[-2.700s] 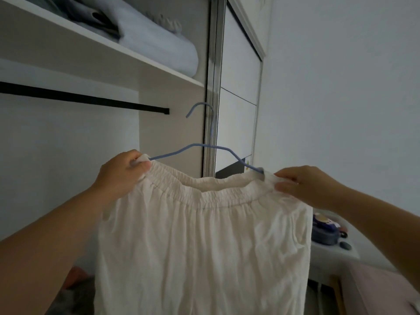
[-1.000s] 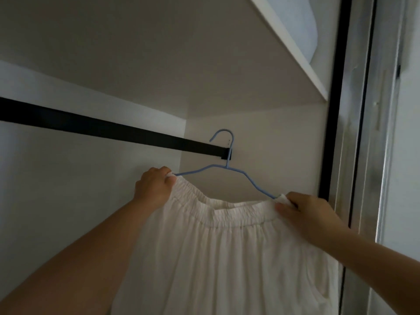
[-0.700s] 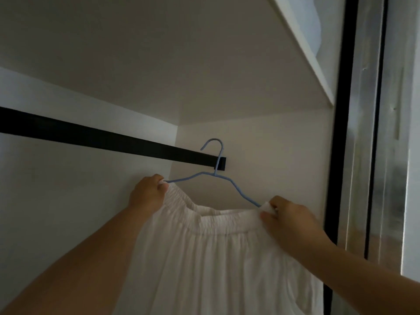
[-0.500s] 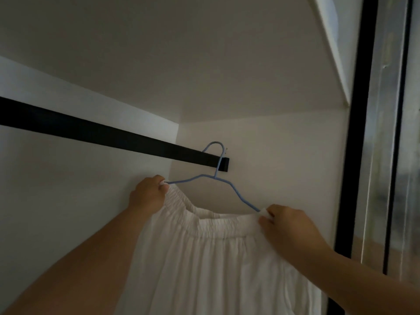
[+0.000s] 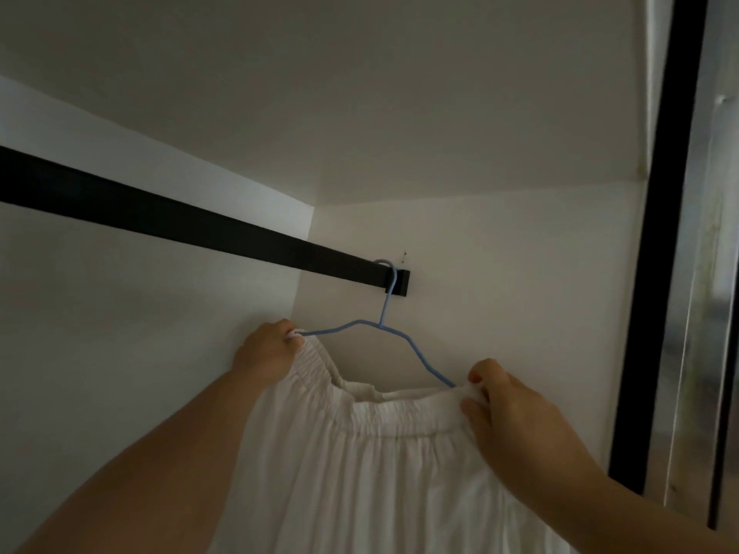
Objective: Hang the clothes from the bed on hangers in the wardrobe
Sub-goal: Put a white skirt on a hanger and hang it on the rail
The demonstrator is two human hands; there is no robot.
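Hanger (image 5: 400,337) hook is over the rail (image 5: 180,221), at its right end by the bracket. Skirt (image 5: 380,473) hangs below the rail on the hanger. Left hand (image 5: 266,349) and right hand (image 5: 516,413) fingers pinch the waistband ends.

Mirrored sliding door (image 5: 704,273) at right

The rail (image 5: 168,217) leftward is bare; the side wall (image 5: 500,293) blocks rightward.
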